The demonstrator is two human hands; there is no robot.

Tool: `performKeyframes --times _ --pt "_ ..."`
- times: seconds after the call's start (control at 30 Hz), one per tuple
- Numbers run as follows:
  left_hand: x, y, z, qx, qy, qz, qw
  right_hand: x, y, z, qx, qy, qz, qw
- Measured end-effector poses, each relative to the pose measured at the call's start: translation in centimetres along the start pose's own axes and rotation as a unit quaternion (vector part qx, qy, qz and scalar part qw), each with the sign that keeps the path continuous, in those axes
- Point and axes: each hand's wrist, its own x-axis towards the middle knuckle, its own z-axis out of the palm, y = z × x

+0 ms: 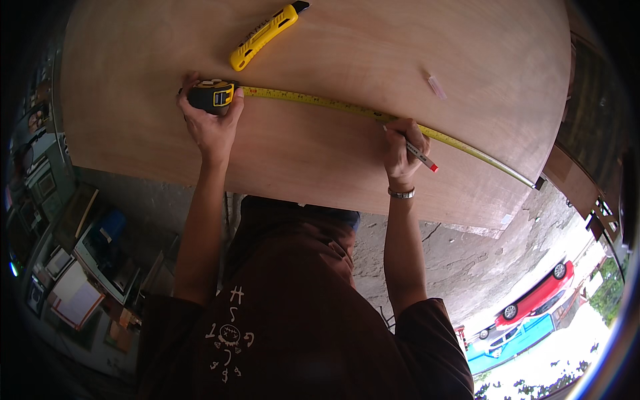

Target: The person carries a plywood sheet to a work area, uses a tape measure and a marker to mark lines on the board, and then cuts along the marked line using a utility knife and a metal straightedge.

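My left hand (212,127) is closed around a black and yellow tape measure (210,98) on a wooden sheet (300,157). Its yellow blade (313,100) runs out to the right across the wood, and the metal end reaches the sheet's right edge. In my right hand (405,150) is a pen with a red end (421,157), the tip pointing left just below the blade. The fingers of that hand rest at the blade. A yellow utility knife (267,37) lies above the tape measure.
A small clear, pinkish cap-like piece (437,87) lies at the upper right of the sheet. Shelves and boxes with papers (73,293) stand at the left. Beyond the sheet's near edge shows a concrete floor (453,257). Outside at the lower right is a red car (537,293).
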Motion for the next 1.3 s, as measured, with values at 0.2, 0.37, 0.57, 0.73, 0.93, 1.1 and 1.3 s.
performKeyframes --times 0.2,0.37,0.57,0.73,0.93,1.1,1.3 --pt "0.1 -0.1 0.0 0.015 -0.002 0.006 1.0 0.1 0.0 -0.1 -0.003 0.0 -0.006 1.0" --pt "0.1 0.3 0.0 0.016 0.001 0.01 1.0 0.0 0.0 0.1 -0.013 0.006 -0.006 1.0" --pt "-0.3 -0.6 0.2 -0.01 0.004 -0.013 1.0 -0.5 1.4 -1.9 0.14 0.065 0.117 0.981" --pt "0.2 1.4 -0.8 0.053 0.013 -0.038 0.998 -1.4 -1.0 -5.5 0.301 0.144 0.201 0.921" --pt "7.6 7.0 -0.4 0.011 -0.002 -0.062 0.998 -2.7 -8.7 -11.2 0.159 0.18 0.189 0.952" --pt "20.2 7.4 8.0 0.042 0.063 -0.021 0.997 0.4 -10.3 -12.5 0.154 0.16 0.192 0.956" --pt "30.5 4.5 17.6 0.01 0.063 -0.085 0.994 5.1 -8.7 -12.8 0.133 0.074 0.173 0.973"
